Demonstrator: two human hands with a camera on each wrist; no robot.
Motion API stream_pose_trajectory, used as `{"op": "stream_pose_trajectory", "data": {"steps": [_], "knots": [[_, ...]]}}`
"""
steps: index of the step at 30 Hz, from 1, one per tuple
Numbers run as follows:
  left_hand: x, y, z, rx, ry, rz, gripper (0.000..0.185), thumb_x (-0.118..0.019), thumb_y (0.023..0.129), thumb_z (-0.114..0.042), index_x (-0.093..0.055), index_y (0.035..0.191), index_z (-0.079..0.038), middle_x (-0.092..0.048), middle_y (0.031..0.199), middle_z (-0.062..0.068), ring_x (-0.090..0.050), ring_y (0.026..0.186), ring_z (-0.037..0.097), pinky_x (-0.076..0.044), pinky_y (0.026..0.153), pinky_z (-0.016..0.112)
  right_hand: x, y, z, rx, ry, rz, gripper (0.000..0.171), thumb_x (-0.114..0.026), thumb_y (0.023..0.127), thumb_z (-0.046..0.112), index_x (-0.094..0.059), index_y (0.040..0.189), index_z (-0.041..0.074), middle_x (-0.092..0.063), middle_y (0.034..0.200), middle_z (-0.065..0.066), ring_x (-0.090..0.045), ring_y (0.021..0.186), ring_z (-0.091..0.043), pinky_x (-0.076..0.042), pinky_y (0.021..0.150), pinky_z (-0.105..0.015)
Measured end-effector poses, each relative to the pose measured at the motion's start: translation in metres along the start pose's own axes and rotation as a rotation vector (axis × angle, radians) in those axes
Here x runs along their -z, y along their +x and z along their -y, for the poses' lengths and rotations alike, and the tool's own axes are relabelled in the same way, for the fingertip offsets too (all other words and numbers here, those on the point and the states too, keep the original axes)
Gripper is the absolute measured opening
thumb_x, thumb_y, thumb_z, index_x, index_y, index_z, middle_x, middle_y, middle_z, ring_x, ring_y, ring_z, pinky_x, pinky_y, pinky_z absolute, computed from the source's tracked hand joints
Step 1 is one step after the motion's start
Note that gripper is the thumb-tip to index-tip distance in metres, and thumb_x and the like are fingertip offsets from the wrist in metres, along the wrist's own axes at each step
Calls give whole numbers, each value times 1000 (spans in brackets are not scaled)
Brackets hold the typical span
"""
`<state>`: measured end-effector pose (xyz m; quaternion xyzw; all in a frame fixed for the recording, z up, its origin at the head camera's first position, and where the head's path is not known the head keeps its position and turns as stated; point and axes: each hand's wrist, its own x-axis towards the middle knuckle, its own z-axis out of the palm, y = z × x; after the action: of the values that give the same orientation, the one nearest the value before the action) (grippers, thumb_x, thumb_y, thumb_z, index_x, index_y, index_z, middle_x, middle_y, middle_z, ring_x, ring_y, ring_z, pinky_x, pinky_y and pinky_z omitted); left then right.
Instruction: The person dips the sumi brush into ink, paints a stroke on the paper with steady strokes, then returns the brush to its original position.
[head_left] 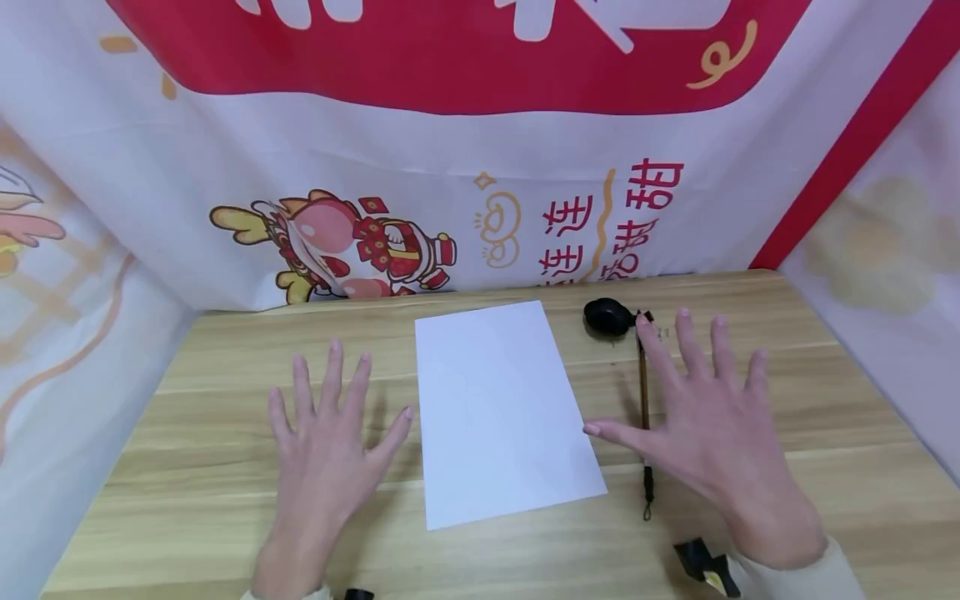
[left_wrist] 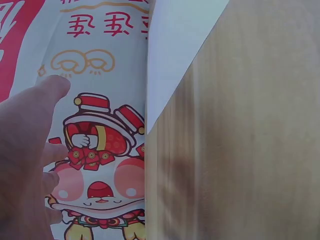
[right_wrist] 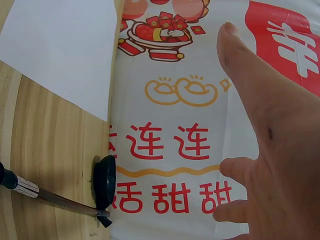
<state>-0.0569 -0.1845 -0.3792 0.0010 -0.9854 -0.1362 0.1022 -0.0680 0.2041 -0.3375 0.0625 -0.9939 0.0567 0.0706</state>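
Brush lies under my spread, empty right hand, paper between it and my open left hand; gripping the brush likely comes next.

Edges and cover-ups around my hands

My right hand covers the middle of the brush; its tip is lost against the ink dish. Both my wrists run off the bottom edge. The banner lettering is cropped at the top. The black clip by my sleeve is unreadable.

Left hand and right hand hover, fingers spread.
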Motion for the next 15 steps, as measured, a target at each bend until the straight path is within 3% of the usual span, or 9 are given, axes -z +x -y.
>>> {"op": "stream_pose_trajectory", "data": {"steps": [7, 15], "knots": [[-7, -10, -1, 12, -22, 30, 90, -54, 101, -72, -27, 172, -24, 1, 184, 3, 0, 167, 51, 5, 127, 81, 0, -4, 3, -4, 10, 7, 127, -56, 77, 99, -15, 174, 29, -20, 178, -27, -13, 162, -60, -10, 118, -90], [-11, -22, -5, 42, -103, 71, 89, -51, 103, -72, -21, 173, -27, 7, 183, -1, 7, 168, 47, 11, 128, 76, 0, -15, 3, -39, 68, 15, 127, -59, 79, 96, -13, 175, 27, -19, 178, -27, -13, 162, -59, -14, 118, -89]]}}
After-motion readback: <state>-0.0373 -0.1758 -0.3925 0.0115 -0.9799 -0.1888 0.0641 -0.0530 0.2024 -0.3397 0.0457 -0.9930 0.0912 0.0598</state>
